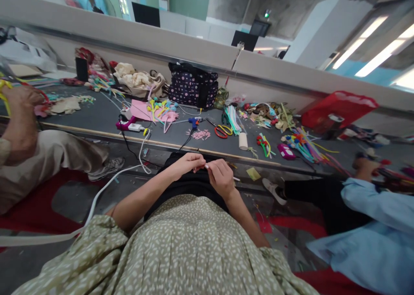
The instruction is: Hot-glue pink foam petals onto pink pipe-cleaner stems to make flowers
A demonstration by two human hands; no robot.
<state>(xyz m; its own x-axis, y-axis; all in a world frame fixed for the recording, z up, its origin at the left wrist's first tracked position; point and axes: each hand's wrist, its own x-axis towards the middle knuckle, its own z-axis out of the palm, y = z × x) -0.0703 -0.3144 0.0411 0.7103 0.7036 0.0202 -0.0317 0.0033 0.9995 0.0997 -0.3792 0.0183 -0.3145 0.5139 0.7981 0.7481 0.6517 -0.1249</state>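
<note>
Both hands are in front of my lap, just below the table's near edge, with their fingertips almost meeting. My left hand (190,162) is closed in a pinch at a small pale tip (206,166). My right hand (221,176) pinches the same tip from the other side. A thin white stem (237,179), probably a pipe cleaner, sticks out past my right hand. The fingers hide its middle, so I cannot tell whether tip and stem are one piece. On the table ahead lie a pile of small pink pieces (200,134), a blue glue gun (193,122) and orange-handled scissors (221,132).
Pipe cleaners (233,118), a cream cylinder (243,141), a dotted bag (193,86) and a pink sheet (142,109) are on the table (181,135). A white cable (97,196) hangs at left. Co-workers sit on both sides; one has a blue sleeve (371,200).
</note>
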